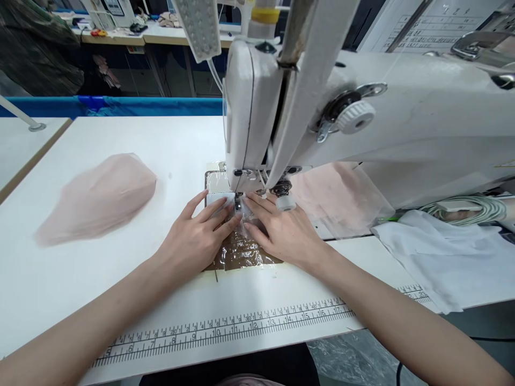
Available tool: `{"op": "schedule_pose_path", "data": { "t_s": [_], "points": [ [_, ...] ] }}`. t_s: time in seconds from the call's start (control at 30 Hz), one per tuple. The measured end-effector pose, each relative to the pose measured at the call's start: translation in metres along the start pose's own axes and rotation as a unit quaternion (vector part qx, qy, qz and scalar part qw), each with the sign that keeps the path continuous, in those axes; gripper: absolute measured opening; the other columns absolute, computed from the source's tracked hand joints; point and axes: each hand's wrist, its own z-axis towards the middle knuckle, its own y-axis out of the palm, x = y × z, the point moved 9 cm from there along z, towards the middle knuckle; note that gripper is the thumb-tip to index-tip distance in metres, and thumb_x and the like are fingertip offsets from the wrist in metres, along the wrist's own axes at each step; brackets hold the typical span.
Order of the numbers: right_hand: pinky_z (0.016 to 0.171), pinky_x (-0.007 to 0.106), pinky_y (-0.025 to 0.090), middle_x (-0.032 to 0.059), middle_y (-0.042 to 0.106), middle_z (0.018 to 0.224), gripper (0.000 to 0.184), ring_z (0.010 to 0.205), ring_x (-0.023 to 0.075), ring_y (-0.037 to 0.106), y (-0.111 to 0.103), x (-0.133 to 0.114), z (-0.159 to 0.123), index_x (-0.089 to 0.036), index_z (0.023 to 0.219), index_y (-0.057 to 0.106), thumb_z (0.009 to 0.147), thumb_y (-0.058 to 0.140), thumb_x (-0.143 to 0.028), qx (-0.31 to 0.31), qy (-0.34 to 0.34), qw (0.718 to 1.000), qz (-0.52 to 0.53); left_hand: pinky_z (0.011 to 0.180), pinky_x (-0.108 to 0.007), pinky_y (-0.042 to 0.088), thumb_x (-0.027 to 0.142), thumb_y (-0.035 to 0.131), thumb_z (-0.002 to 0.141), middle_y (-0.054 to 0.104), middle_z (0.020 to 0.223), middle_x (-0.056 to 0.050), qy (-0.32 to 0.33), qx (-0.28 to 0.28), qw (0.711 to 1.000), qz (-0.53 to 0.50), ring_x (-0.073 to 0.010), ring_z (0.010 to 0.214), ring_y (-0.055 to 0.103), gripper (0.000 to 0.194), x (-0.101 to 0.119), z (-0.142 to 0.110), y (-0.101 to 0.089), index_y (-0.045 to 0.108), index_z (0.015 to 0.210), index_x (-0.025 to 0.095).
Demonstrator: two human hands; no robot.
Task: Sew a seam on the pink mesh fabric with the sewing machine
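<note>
A white sewing machine [253,107] stands before me, its presser foot [237,201] low over the bed. A small pale piece of fabric [217,199] lies at the foot, mostly covered by my fingers. To the left of the foot rests my left hand [201,236], palm down, fingers stretched out and apart on the fabric. Close on the other side is my right hand [284,228], also flat with its fingers extended, the tips near the foot. Clear film covers a brown plate [245,254] under both hands. Neither hand grips anything that I can see.
A sheer pink fabric piece [100,198] lies on the left of the white table [169,300]. More pink fabric [333,195] sits under the machine arm. White cloth [446,252] and a coiled cord [475,209] are at right. A ruler strip [225,329] runs along the front edge.
</note>
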Motion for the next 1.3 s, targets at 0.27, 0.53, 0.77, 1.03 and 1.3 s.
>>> {"op": "schedule_pose_path", "data": {
  "t_s": [0.27,0.53,0.77,1.03,1.3],
  "points": [
    [0.099,0.045,0.042,0.0099,0.067,0.116,0.049,0.103,0.0249,0.062,-0.016,-0.015,-0.009,-0.012,0.116,0.061,0.087,0.053,-0.050,0.039,-0.072,0.995,0.061,0.110,-0.053,0.032,0.011,0.040,0.091,0.057,0.133,-0.009,-0.011,0.005,1.000,0.009,-0.0263,0.125,0.052,0.040,-0.002,-0.002,0.001,0.056,0.127,0.015],
    [0.092,0.034,0.042,0.0006,0.072,0.097,0.023,0.086,0.0148,0.064,-0.024,-0.030,-0.013,-0.017,0.094,0.067,0.089,0.047,-0.008,0.104,-0.126,0.987,0.001,0.111,-0.051,0.030,0.009,0.040,0.091,0.061,0.129,-0.009,-0.024,0.025,0.999,-0.010,-0.0249,0.123,0.053,0.040,-0.002,-0.003,-0.004,0.056,0.127,0.014],
    [0.080,0.031,0.044,-0.0005,0.073,0.091,0.020,0.084,0.0132,0.064,-0.033,-0.033,-0.017,-0.017,0.087,0.069,0.089,0.052,-0.009,0.143,-0.159,0.976,0.024,0.113,-0.051,0.028,0.009,0.043,0.090,0.066,0.121,-0.009,-0.002,0.037,0.999,0.004,-0.0250,0.121,0.055,0.035,0.004,-0.003,-0.010,0.060,0.120,0.011],
    [0.082,0.031,0.045,-0.0004,0.073,0.091,0.019,0.084,0.0135,0.065,-0.030,-0.032,-0.017,-0.016,0.088,0.069,0.089,0.052,-0.010,0.146,-0.161,0.976,0.029,0.112,-0.052,0.029,0.009,0.040,0.091,0.066,0.121,-0.008,-0.004,0.029,1.000,0.001,-0.0244,0.118,0.058,0.035,0.003,-0.001,-0.009,0.060,0.120,0.010],
    [0.085,0.031,0.045,-0.0004,0.073,0.091,0.021,0.086,0.0138,0.065,-0.033,-0.031,-0.016,-0.017,0.085,0.069,0.090,0.050,-0.009,0.147,-0.154,0.977,0.023,0.111,-0.053,0.029,0.010,0.039,0.092,0.065,0.122,-0.007,-0.009,0.025,1.000,0.002,-0.0249,0.118,0.057,0.035,0.002,-0.001,-0.009,0.060,0.120,0.010]
  ]
}}
